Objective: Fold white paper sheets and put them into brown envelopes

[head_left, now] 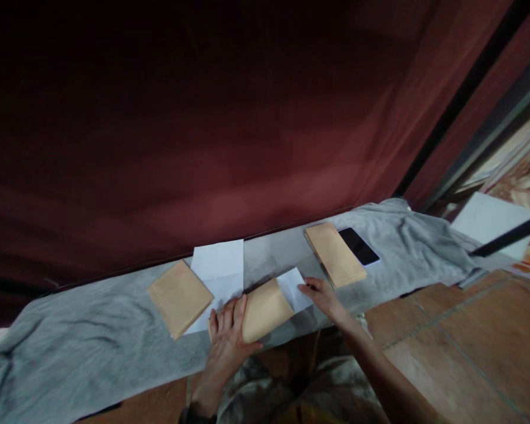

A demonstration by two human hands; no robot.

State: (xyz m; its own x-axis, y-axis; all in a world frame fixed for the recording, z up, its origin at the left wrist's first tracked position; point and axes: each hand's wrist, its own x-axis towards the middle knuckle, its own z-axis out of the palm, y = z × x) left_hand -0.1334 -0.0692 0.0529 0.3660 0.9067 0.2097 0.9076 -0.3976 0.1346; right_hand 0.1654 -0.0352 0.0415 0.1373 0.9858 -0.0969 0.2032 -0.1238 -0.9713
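A brown paper envelope (pixel 267 310) lies between my hands above the cloth-covered surface. My left hand (pixel 228 330) grips its left end, fingers along the far side and thumb at the near edge. From the envelope's right end sticks a folded white paper (pixel 295 290), partly inside it. My right hand (pixel 321 295) pinches the outer edge of that paper between thumb and fingers. To the left, a stack of brown envelopes (pixel 179 298) rests partly over white sheets (pixel 218 265). Another stack of brown envelopes (pixel 335 253) is on the right, beyond my right hand.
A dark-screened phone (pixel 359 245) sits against the right stack. The long narrow surface wears a grey cloth (pixel 110 318), rumpled at both ends. Behind it rises a dark red curtain-like wall (pixel 256 147). Brown floor tiles (pixel 477 330) show at right, near a black pole (pixel 512 232).
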